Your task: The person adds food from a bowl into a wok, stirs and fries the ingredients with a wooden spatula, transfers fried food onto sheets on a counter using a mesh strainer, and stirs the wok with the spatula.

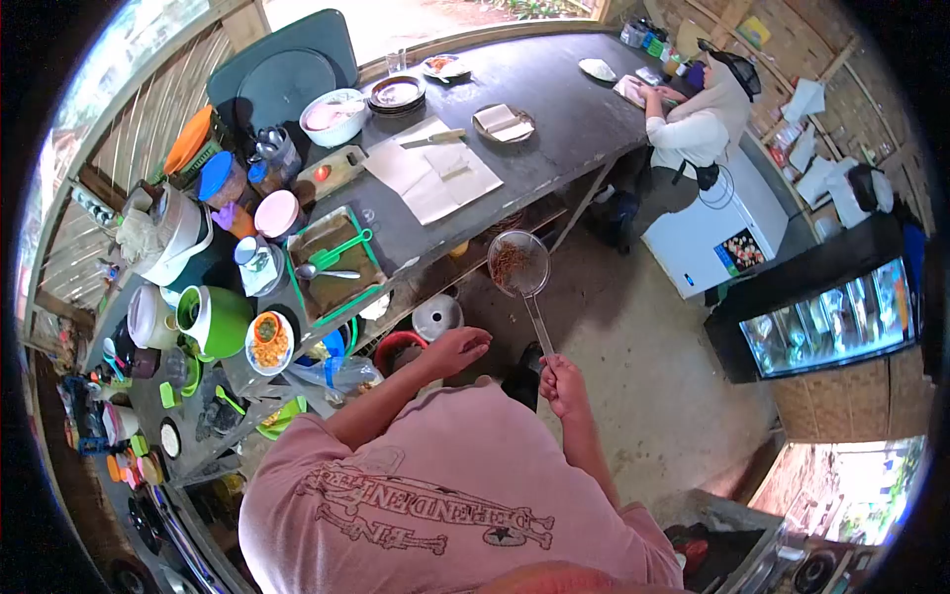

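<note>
The right hand point(562, 384) gripped the handle point(539, 325) of a mesh strainer point(536, 262) holding brown shreds point(507, 263); the left hand point(457, 353) was loosely uncurled.

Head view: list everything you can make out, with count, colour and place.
Strainer: 1, silver, in right hand
Food bits: uncounted, brown, in strainer
Paper: several sheets, whitish, on counter
Chopping board: 1, light brown, on counter
Tray: 1, green-rimmed, on counter
Kitchenware: many, mixed colours, left; too crowded to count
Freezer: 1, white, right of counter
Fridge: 1, black, far right
Co-worker: 1, white top, counter's right end
Shirt: 1, pink, bottom centre
Right hand: 1, bare, gripping strainer handle
Left hand: 1, bare, left of strainer handle
</note>
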`<action>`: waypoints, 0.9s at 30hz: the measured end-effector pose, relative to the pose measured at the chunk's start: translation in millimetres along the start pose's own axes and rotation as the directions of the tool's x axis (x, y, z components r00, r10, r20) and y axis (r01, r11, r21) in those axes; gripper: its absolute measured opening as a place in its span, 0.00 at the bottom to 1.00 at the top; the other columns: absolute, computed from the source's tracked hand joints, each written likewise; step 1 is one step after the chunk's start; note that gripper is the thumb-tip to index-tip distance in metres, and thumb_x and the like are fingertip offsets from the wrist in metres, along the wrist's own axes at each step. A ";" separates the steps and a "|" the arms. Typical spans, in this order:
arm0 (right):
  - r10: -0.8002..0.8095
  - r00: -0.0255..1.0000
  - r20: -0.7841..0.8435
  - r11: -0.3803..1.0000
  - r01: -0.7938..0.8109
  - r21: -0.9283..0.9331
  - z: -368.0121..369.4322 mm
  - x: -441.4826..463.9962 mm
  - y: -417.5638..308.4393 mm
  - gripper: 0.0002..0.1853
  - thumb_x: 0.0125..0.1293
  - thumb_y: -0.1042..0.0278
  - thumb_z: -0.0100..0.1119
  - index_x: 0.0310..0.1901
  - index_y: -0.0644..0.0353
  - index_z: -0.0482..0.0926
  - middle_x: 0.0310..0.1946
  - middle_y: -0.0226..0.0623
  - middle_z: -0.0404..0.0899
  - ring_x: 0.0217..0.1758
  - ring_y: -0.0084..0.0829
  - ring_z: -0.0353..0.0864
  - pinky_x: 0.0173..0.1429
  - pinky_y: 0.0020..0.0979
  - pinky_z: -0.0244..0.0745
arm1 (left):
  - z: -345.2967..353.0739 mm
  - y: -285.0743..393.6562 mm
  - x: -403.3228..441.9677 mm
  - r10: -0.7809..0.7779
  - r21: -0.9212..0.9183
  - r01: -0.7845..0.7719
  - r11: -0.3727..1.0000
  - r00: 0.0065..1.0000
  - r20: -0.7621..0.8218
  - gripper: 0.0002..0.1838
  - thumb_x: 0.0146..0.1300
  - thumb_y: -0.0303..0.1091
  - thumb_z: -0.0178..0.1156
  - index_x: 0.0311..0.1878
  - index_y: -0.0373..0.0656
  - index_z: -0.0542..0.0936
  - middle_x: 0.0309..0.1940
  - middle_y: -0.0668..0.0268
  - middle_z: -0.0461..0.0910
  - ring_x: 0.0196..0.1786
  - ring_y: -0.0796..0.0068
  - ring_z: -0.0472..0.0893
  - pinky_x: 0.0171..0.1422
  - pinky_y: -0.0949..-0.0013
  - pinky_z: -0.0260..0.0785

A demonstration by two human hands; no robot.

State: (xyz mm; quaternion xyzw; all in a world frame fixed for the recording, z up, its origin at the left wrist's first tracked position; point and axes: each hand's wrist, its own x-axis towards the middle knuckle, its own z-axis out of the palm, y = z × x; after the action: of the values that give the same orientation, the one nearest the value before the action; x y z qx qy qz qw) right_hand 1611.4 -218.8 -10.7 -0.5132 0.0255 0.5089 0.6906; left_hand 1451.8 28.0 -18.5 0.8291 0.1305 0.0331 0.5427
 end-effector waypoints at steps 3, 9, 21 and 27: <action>0.019 1.000 0.025 0.999 -0.018 -0.040 -20.4 35.8 -41.8 0.13 0.80 0.57 0.50 0.46 0.61 0.73 0.17 0.24 0.62 0.13 0.18 0.55 0.19 0.24 0.52 | 3.5 -6.9 45.1 0.036 0.031 -0.034 0.999 0.998 -0.057 0.16 0.73 0.37 0.61 0.59 0.40 0.80 0.49 0.59 0.85 0.50 0.65 0.85 0.56 0.62 0.77; 0.092 0.988 0.125 0.987 -0.074 -0.143 -63.4 112.1 -132.3 0.13 0.80 0.58 0.50 0.46 0.61 0.74 0.18 0.24 0.62 0.14 0.17 0.56 0.19 0.24 0.52 | 7.3 16.5 136.4 -0.090 -0.071 0.075 0.995 0.969 -0.232 0.16 0.72 0.38 0.61 0.57 0.38 0.81 0.46 0.59 0.86 0.46 0.68 0.85 0.52 0.65 0.77; 0.191 0.963 0.189 0.950 -0.133 -0.284 -87.8 228.5 -289.9 0.12 0.80 0.61 0.50 0.44 0.61 0.75 0.17 0.23 0.63 0.14 0.17 0.55 0.19 0.23 0.52 | 15.0 14.2 259.8 -0.212 -0.295 0.094 0.951 0.892 -0.400 0.15 0.74 0.34 0.60 0.58 0.37 0.80 0.46 0.62 0.86 0.47 0.76 0.84 0.54 0.69 0.77; 0.173 0.949 0.262 0.934 -0.073 -0.351 -70.0 308.1 -353.1 0.13 0.80 0.59 0.50 0.44 0.60 0.76 0.17 0.23 0.63 0.14 0.17 0.57 0.18 0.24 0.53 | -14.7 6.5 303.1 -0.255 -0.377 0.075 0.923 0.854 -0.454 0.15 0.74 0.35 0.60 0.58 0.37 0.79 0.46 0.63 0.86 0.46 0.76 0.84 0.54 0.69 0.77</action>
State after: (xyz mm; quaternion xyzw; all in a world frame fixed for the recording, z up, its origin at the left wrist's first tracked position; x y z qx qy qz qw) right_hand 2051.0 -46.0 25.6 -0.5413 -0.1305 0.6177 0.5553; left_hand 1742.2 115.2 -32.9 0.6695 0.3290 0.2193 0.6288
